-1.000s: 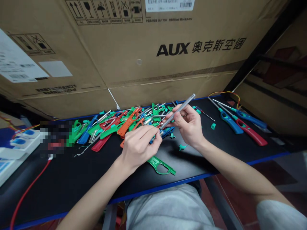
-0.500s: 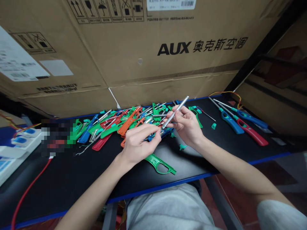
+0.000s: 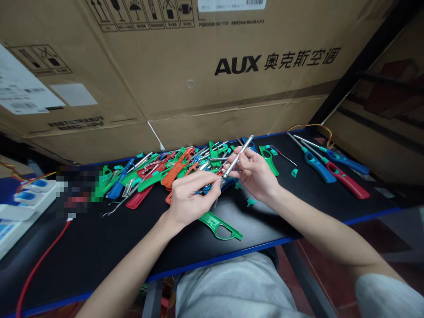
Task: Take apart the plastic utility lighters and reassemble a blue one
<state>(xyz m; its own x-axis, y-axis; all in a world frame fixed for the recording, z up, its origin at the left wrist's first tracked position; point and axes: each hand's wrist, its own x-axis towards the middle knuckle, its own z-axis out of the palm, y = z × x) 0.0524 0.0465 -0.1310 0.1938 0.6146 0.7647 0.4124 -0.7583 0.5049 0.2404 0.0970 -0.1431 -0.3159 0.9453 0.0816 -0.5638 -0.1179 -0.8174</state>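
Note:
My right hand (image 3: pixel 256 172) is closed around a silver metal lighter tube (image 3: pixel 239 155), which slants up and to the right over the table. My left hand (image 3: pixel 195 194) pinches thumb and fingertips together at the tube's lower end; the small part between them is too hidden to name. A thin strand shows just below that pinch. Under my left hand lies a green lighter handle half (image 3: pixel 220 226) with an oval trigger opening, its inner side up. Behind both hands spreads a pile of lighter parts, with an orange handle half (image 3: pixel 179 167) and a red handle half (image 3: pixel 141 198).
Assembled long lighters, two blue (image 3: pixel 319 167) and one red (image 3: pixel 347 180), lie at the right. A small green cap (image 3: pixel 294 172) sits nearer. A large cardboard box (image 3: pixel 185 97) stands behind the table. At the left are a white power strip (image 3: pixel 29 207) and a red cable (image 3: pixel 44 260).
The tube has shifted slightly left and down with my right hand. My left hand keeps its pinch at the lower end. The whole view has shifted slightly.

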